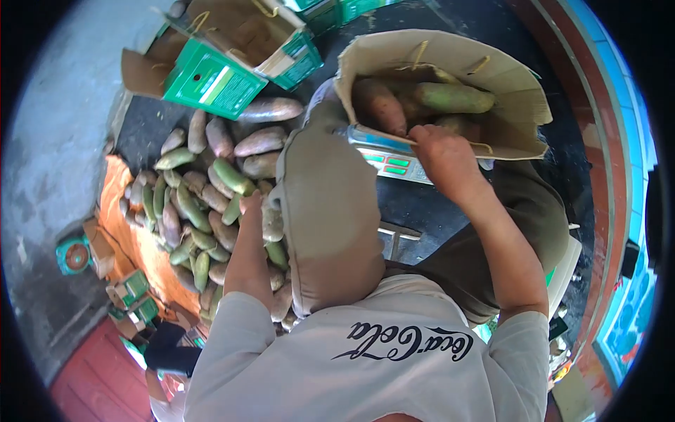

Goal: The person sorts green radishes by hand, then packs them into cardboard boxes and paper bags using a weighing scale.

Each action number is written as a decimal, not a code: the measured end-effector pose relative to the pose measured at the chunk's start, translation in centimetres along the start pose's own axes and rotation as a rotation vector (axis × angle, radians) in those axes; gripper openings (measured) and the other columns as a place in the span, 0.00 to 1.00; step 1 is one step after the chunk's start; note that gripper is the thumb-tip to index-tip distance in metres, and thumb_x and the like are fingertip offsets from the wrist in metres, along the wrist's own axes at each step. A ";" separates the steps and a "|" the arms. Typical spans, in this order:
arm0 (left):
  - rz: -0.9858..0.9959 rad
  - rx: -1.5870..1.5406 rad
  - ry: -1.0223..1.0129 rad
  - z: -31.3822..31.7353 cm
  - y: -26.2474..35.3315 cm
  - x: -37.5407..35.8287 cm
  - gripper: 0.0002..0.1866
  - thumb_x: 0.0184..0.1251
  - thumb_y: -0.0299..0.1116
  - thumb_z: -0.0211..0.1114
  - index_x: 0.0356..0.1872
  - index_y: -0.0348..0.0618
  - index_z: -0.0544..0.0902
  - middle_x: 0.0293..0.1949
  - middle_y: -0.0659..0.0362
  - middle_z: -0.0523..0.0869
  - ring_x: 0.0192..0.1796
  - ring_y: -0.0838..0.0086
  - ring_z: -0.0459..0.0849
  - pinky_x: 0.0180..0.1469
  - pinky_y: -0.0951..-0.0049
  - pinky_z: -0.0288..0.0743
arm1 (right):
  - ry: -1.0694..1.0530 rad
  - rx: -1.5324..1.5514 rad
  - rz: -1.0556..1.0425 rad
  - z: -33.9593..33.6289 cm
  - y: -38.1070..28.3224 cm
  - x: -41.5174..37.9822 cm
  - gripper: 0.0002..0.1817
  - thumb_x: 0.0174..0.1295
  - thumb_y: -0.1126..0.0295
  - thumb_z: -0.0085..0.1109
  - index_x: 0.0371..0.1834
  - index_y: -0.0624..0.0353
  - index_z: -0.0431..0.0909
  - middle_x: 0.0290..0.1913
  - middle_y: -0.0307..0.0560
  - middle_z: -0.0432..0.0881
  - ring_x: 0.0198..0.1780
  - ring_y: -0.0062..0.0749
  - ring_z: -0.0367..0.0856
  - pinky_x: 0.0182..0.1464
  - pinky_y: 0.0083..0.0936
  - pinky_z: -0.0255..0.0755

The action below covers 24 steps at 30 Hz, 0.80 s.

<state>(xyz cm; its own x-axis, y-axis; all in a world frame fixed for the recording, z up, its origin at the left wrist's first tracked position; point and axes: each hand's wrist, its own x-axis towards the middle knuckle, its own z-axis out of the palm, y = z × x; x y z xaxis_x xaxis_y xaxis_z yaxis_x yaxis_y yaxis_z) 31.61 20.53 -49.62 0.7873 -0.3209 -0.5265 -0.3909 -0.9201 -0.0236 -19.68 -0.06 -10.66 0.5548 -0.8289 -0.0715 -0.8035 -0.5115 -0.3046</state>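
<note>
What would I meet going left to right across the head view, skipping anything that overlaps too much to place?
Teal round-faced device → orange sheet → left hand → raised trousered knee → right hand → blue tiled strip.

Mostly matt skins are seen on the oblong green and reddish-brown vegetables [190, 207], while matt brown cardboard is exposed on the inner walls of the large open-topped carton [383, 50]. A smoother, glossier printed face is shown by the green rectangular cardboard box [211, 83]; matt cloth is seen in the white printed T-shirt [394, 383] and olive-brown trousers [327, 211].
</note>
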 end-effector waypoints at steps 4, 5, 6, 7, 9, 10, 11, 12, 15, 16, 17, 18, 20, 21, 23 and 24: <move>-0.026 -0.253 -0.148 -2.2 1.9 -0.9 0.39 0.54 0.54 0.62 0.59 0.29 0.72 0.57 0.44 0.79 0.60 0.56 0.77 0.62 0.64 0.70 | -0.027 -0.012 -0.002 0.3 0.3 0.0 0.06 0.55 0.72 0.58 0.36 0.57 0.73 0.32 0.47 0.77 0.38 0.44 0.80 0.39 0.37 0.75; -0.033 -0.382 -0.200 -2.6 1.9 -1.3 0.38 0.55 0.53 0.61 0.59 0.29 0.72 0.57 0.44 0.79 0.60 0.56 0.77 0.62 0.63 0.70 | -0.012 0.005 -0.006 0.3 0.3 0.0 0.07 0.54 0.72 0.58 0.36 0.57 0.74 0.32 0.47 0.77 0.38 0.43 0.80 0.39 0.37 0.75; -0.045 -0.502 -0.250 -2.8 1.7 -1.5 0.37 0.57 0.53 0.60 0.59 0.30 0.72 0.57 0.45 0.79 0.60 0.56 0.77 0.62 0.63 0.70 | -0.017 -0.001 0.001 0.3 0.3 0.0 0.07 0.54 0.72 0.58 0.36 0.57 0.74 0.32 0.47 0.77 0.39 0.43 0.80 0.39 0.37 0.75; -0.063 -0.649 -0.313 -3.3 2.0 -2.1 0.36 0.58 0.52 0.60 0.59 0.30 0.72 0.57 0.45 0.79 0.60 0.56 0.77 0.62 0.62 0.70 | -0.022 -0.007 0.006 0.3 0.2 0.0 0.07 0.55 0.72 0.57 0.36 0.57 0.74 0.32 0.47 0.77 0.39 0.43 0.80 0.39 0.37 0.75; -0.101 -0.919 -0.443 -4.2 2.3 -3.4 0.34 0.60 0.51 0.58 0.59 0.31 0.72 0.56 0.45 0.79 0.59 0.56 0.77 0.62 0.61 0.71 | -0.024 0.002 0.001 0.1 0.2 -0.1 0.07 0.55 0.72 0.57 0.36 0.56 0.74 0.32 0.46 0.77 0.38 0.43 0.80 0.39 0.37 0.75; -0.114 -1.032 -0.498 -4.5 2.3 -3.9 0.33 0.61 0.51 0.57 0.59 0.31 0.72 0.56 0.46 0.79 0.59 0.56 0.77 0.62 0.61 0.71 | -0.021 0.000 -0.002 0.0 0.2 0.0 0.07 0.55 0.71 0.57 0.36 0.56 0.74 0.31 0.46 0.77 0.38 0.42 0.80 0.39 0.37 0.75; -0.122 -1.125 -0.546 -4.8 2.5 -4.4 0.33 0.63 0.50 0.56 0.59 0.31 0.72 0.56 0.46 0.79 0.59 0.56 0.77 0.62 0.61 0.71 | -0.017 -0.003 -0.005 -0.1 0.1 0.0 0.07 0.55 0.71 0.57 0.36 0.56 0.74 0.31 0.46 0.77 0.37 0.42 0.80 0.38 0.37 0.75; -0.128 -1.207 -0.597 -5.1 2.6 -5.0 0.32 0.64 0.49 0.56 0.59 0.31 0.72 0.56 0.46 0.79 0.59 0.55 0.77 0.62 0.60 0.71 | -0.012 -0.006 -0.008 -0.1 0.0 0.0 0.06 0.55 0.71 0.57 0.36 0.56 0.74 0.30 0.46 0.77 0.37 0.42 0.80 0.38 0.36 0.76; -0.125 -1.367 -0.713 -6.4 3.0 -6.4 0.29 0.67 0.48 0.53 0.59 0.32 0.72 0.56 0.47 0.79 0.59 0.55 0.78 0.62 0.59 0.71 | 0.041 -0.027 -0.022 0.1 0.0 0.0 0.06 0.54 0.71 0.56 0.35 0.57 0.74 0.30 0.46 0.78 0.35 0.40 0.81 0.36 0.35 0.76; -0.120 -1.403 -0.739 -7.0 3.1 -6.8 0.28 0.68 0.47 0.52 0.59 0.33 0.72 0.56 0.47 0.79 0.59 0.55 0.78 0.62 0.58 0.71 | 0.059 -0.021 -0.025 0.3 0.0 -0.1 0.07 0.54 0.71 0.56 0.35 0.57 0.74 0.29 0.46 0.78 0.35 0.40 0.81 0.36 0.34 0.76; -0.112 -1.431 -0.765 -7.6 3.2 -7.3 0.27 0.70 0.47 0.52 0.59 0.33 0.72 0.56 0.47 0.79 0.58 0.55 0.78 0.62 0.58 0.71 | 0.063 -0.031 -0.034 0.6 0.2 -0.2 0.07 0.53 0.72 0.55 0.36 0.57 0.75 0.30 0.45 0.79 0.36 0.39 0.82 0.36 0.33 0.77; -0.107 -1.455 -0.782 -8.3 3.2 -8.0 0.26 0.71 0.46 0.51 0.59 0.33 0.72 0.56 0.48 0.79 0.58 0.55 0.78 0.62 0.58 0.71 | 0.063 -0.030 -0.033 0.5 0.1 -0.3 0.07 0.53 0.73 0.55 0.37 0.57 0.75 0.31 0.46 0.80 0.36 0.39 0.82 0.37 0.33 0.77; -0.104 -1.489 -0.782 -9.7 3.3 -9.6 0.25 0.73 0.45 0.49 0.60 0.34 0.71 0.56 0.48 0.79 0.58 0.55 0.77 0.62 0.56 0.71 | 0.067 -0.027 -0.033 0.3 0.0 -0.3 0.08 0.53 0.73 0.54 0.38 0.57 0.75 0.32 0.46 0.80 0.37 0.39 0.82 0.37 0.32 0.77; -0.108 -1.501 -0.770 -10.4 3.4 -10.6 0.24 0.74 0.44 0.48 0.60 0.35 0.71 0.57 0.49 0.78 0.59 0.54 0.77 0.62 0.55 0.71 | 0.036 -0.039 -0.014 0.2 -0.1 -0.3 0.09 0.53 0.74 0.54 0.39 0.57 0.75 0.33 0.46 0.81 0.37 0.39 0.82 0.38 0.32 0.78; -0.115 -1.525 -0.742 -11.7 3.5 -12.5 0.22 0.76 0.42 0.45 0.61 0.36 0.71 0.58 0.50 0.78 0.59 0.54 0.77 0.61 0.53 0.71 | -0.027 -0.059 0.023 0.1 -0.2 -0.2 0.11 0.53 0.74 0.54 0.41 0.58 0.76 0.34 0.47 0.82 0.38 0.38 0.83 0.39 0.32 0.78; -0.101 -1.541 -0.780 -12.5 3.3 -13.3 0.23 0.75 0.43 0.47 0.61 0.37 0.70 0.59 0.50 0.77 0.59 0.55 0.76 0.62 0.53 0.71 | -0.032 -0.058 0.026 0.1 -0.2 -0.3 0.11 0.53 0.74 0.54 0.41 0.58 0.76 0.34 0.47 0.82 0.39 0.39 0.83 0.39 0.32 0.78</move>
<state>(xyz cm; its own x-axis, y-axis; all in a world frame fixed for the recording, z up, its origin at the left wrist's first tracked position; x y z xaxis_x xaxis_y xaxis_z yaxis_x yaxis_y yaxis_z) 25.82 18.93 -32.11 0.1987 -0.5061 -0.8393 0.7864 -0.4288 0.4447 -19.64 0.32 -10.65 0.5397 -0.8348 -0.1090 -0.8282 -0.5032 -0.2469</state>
